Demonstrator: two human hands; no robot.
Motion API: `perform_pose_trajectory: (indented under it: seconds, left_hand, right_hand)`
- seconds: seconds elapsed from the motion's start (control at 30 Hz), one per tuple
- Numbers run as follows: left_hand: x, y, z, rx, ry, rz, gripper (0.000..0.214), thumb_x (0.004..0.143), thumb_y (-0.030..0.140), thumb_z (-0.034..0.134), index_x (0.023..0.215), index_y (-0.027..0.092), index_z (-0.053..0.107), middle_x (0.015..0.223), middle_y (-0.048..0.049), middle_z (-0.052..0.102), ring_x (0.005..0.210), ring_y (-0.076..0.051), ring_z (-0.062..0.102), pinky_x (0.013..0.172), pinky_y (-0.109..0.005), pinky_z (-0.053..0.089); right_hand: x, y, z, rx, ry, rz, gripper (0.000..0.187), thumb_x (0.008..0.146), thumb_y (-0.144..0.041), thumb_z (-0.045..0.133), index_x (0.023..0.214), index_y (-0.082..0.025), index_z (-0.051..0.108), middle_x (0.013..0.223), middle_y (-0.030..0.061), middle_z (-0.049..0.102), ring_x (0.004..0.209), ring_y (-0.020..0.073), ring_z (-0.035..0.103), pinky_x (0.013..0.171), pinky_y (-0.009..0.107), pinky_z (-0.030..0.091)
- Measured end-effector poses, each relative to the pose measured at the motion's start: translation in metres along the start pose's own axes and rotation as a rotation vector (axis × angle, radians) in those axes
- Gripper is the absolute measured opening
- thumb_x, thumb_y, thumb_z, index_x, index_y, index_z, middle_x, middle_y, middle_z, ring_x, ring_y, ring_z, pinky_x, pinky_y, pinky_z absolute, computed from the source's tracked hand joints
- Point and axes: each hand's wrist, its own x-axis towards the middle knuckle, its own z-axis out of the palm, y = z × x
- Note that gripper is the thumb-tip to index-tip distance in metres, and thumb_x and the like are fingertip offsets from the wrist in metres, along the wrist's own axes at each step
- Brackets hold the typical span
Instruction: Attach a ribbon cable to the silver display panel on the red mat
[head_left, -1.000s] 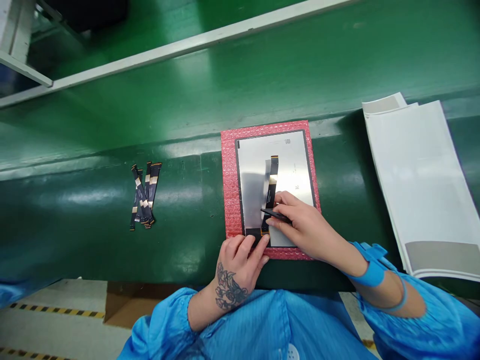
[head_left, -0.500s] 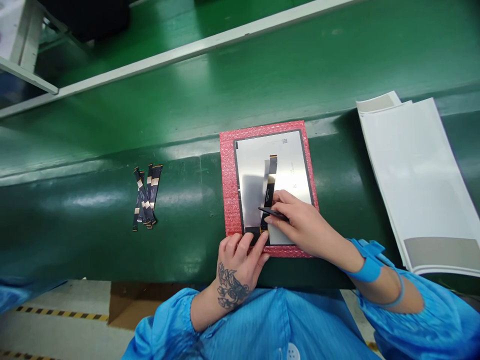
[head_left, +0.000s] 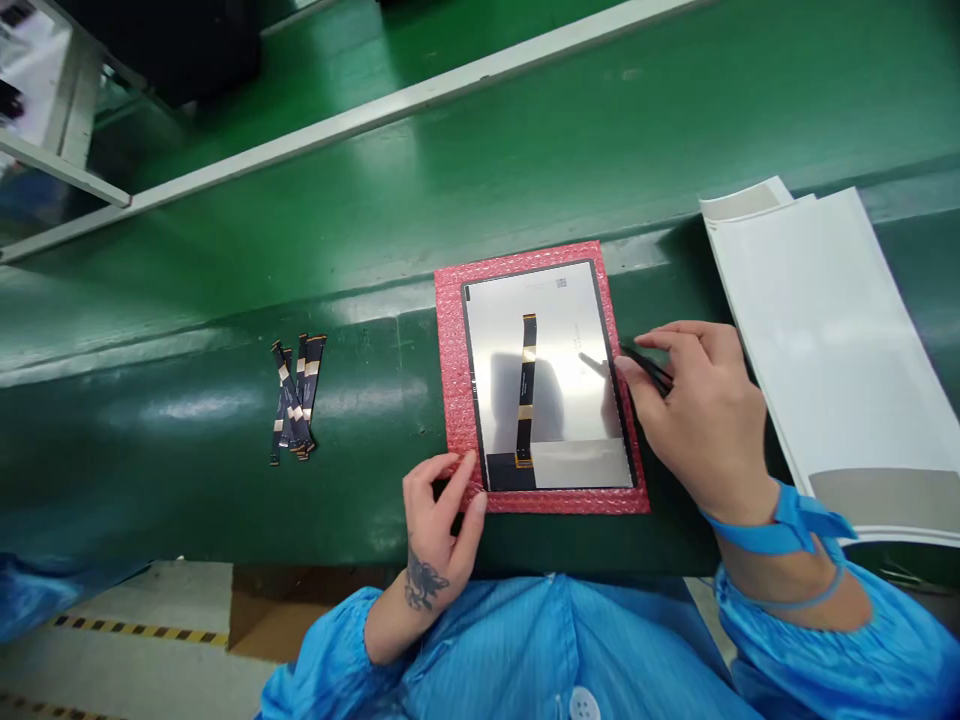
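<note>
A silvery display panel lies on a pink bubble-wrap sheet on the green conveyor. A black flex cable runs down the panel's middle to its lower edge. My left hand rests at the sheet's lower left corner, thumb and forefinger pinching its edge. My right hand hovers just right of the panel, fingers closed round black tweezers whose tip points at the panel's right edge.
Several loose flex cables lie in a small pile to the left on the belt. A stack of white sheets lies at the right. A white rail crosses behind. Floor with yellow-black tape shows below left.
My right hand with the tweezers has lifted off the cable and moved right, beyond the panel's edge. My left hand has slid left to the sheet's corner. The cable now lies flat.
</note>
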Motion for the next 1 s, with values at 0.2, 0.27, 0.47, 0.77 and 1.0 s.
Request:
perform_pose_trajectory:
  seconds: [0.2, 0.27, 0.47, 0.77, 1.0]
  left_hand:
    - [0.022, 0.008, -0.033, -0.820, -0.150, -0.644, 0.051, 0.091, 0.037, 0.058, 0.141, 0.030, 0.049, 0.145, -0.0107, 0.050, 0.125, -0.028, 0.056, 0.100, -0.043, 0.052]
    - [0.039, 0.012, -0.037, -0.963, -0.231, -0.780, 0.054, 0.086, 0.040, 0.064, 0.137, 0.026, 0.054, 0.143, -0.0135, 0.053, 0.117, -0.031, 0.061, 0.093, -0.044, 0.056]
    - [0.074, 0.023, -0.021, -0.977, -0.412, -0.914, 0.052, 0.068, 0.039, 0.082, 0.112, 0.014, 0.070, 0.102, -0.0110, 0.074, 0.092, -0.027, 0.070, 0.081, -0.039, 0.057]
    - [0.252, -0.028, -0.052, -0.417, -0.332, -0.587, 0.041, 0.049, 0.033, 0.087, 0.082, 0.018, 0.067, 0.068, 0.0019, 0.067, 0.058, -0.015, 0.060, 0.053, -0.027, 0.049]
    - [0.400, -0.048, -0.061, 0.018, -0.325, -0.267, 0.048, 0.059, 0.053, 0.080, 0.088, 0.019, 0.064, 0.078, 0.0015, 0.064, 0.076, -0.019, 0.060, 0.074, -0.039, 0.052]
  right_hand:
    - [-0.005, 0.010, -0.001, -0.139, -0.215, 0.059, 0.022, 0.093, -0.037, 0.049, 0.095, -0.019, 0.062, 0.075, 0.0106, 0.070, 0.061, 0.0269, 0.064, 0.049, 0.032, 0.033]
    - [-0.007, 0.009, 0.000, -0.153, -0.295, 0.039, 0.020, 0.091, -0.037, 0.051, 0.090, -0.020, 0.061, 0.068, 0.0092, 0.069, 0.055, 0.0260, 0.062, 0.047, 0.031, 0.029]
    - [-0.006, 0.009, 0.000, -0.023, -0.426, 0.024, 0.013, 0.091, -0.032, 0.051, 0.084, -0.023, 0.056, 0.067, 0.0048, 0.071, 0.058, 0.0260, 0.067, 0.048, 0.031, 0.034]
    - [-0.021, 0.004, 0.005, 0.331, -0.207, -0.196, 0.018, 0.095, -0.030, 0.048, 0.082, -0.023, 0.058, 0.069, 0.0001, 0.070, 0.060, 0.0178, 0.068, 0.050, 0.027, 0.045]
    - [-0.026, -0.003, 0.009, 0.454, -0.086, -0.356, 0.022, 0.096, -0.022, 0.044, 0.086, -0.020, 0.063, 0.082, 0.0049, 0.068, 0.057, 0.0132, 0.063, 0.051, 0.026, 0.049]
